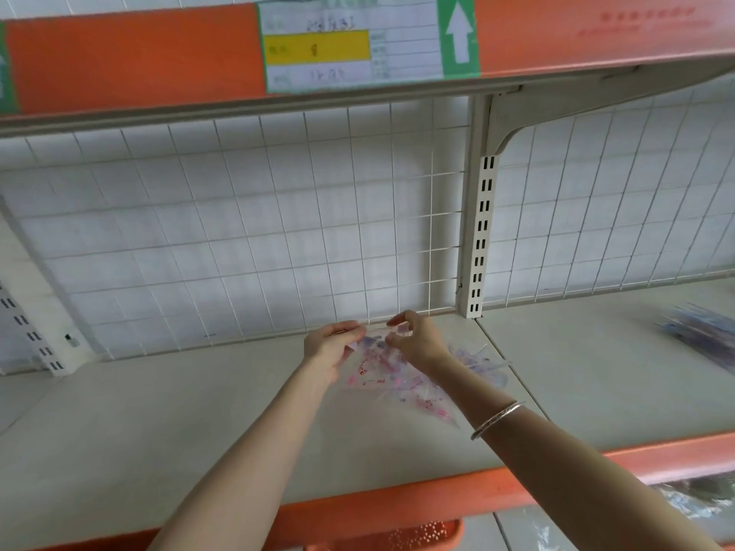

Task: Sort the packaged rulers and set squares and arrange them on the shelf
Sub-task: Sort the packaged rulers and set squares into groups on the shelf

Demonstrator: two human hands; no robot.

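Shelf (199, 411): beige deck, orange front lip, wire grid (238, 232) behind. Packs (391, 377): clear sleeves with pink and purple print, triangular in outline, count unreadable through blur. They lie in 1 loose overlapping heap at the back of the shelf, near the grid and just left of the slotted post (479, 232), with 1 long corner pointing toward the front lip. Left hand (332, 346): fingers curled over the heap's upper left edge, gripping it. Right hand (415, 338): thumb and forefinger pinching the heap's top corner, other fingers bent; its forearm crosses above the heap's right part. The 2 hands sit close together at the heap's far end. Bangle (497, 419): 1, silver, on the right wrist. Second pile (700, 332): blurred bluish packs in the next bay at the same level, well apart to the right. Upper shelf (119, 53): orange strip carrying 1 white label (350, 41) with a yellow band and a green arrow panel; writing unreadable. Below the lip: orange basket (421, 530); clear wrapping (696, 499) at lower right.
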